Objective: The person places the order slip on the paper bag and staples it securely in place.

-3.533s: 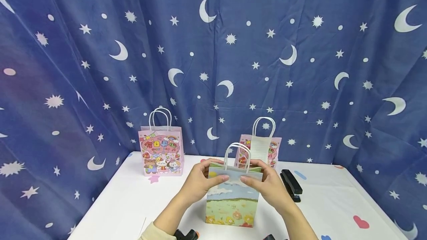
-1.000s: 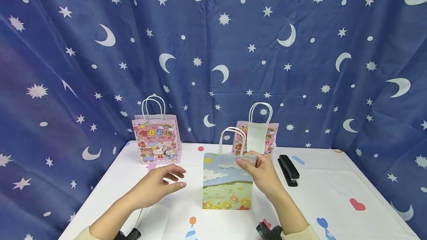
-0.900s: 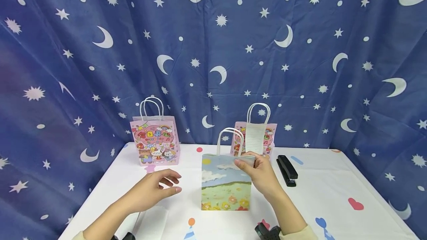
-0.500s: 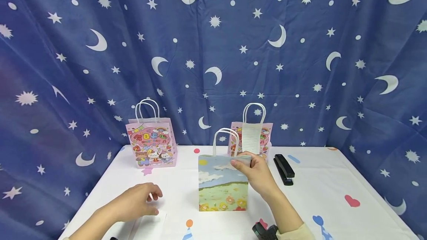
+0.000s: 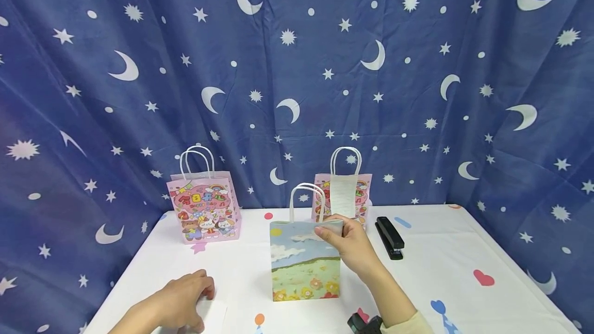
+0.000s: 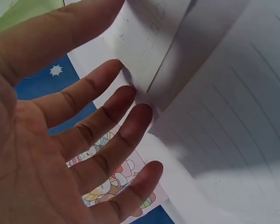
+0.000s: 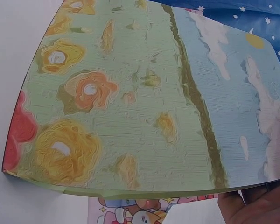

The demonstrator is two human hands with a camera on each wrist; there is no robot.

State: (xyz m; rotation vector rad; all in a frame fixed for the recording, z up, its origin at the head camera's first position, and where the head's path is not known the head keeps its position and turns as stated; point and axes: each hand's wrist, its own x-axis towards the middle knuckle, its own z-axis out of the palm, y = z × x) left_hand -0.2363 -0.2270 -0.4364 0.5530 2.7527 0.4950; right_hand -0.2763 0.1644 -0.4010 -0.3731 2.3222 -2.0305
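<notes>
A small paper gift bag (image 5: 306,267) with a painted sky and flower meadow stands upright at the middle of the table, its white handles up. My right hand (image 5: 350,245) pinches its upper right edge, thumb in front and fingers behind. In the right wrist view the painted bag front (image 7: 130,98) fills most of the frame. Low at the left, my left hand (image 5: 181,300) is over white paper (image 5: 215,317) on the table. The left wrist view shows its fingers spread and nearly straight, fingertips by a narrow paper slip (image 6: 151,42) beside a lined sheet (image 6: 238,116).
A pink cartoon paper bag (image 5: 204,210) stands at the back left. Another pink bag (image 5: 364,192) stands at the back right, a lined paper slip (image 5: 342,195) hanging on its front. Right of it lies a black stapler (image 5: 390,237). A blue curtain (image 5: 297,81) closes off the back.
Both hands held the painted bag at first. My left hand has since let go and moved left and down to the papers. My right hand keeps its hold on the bag.
</notes>
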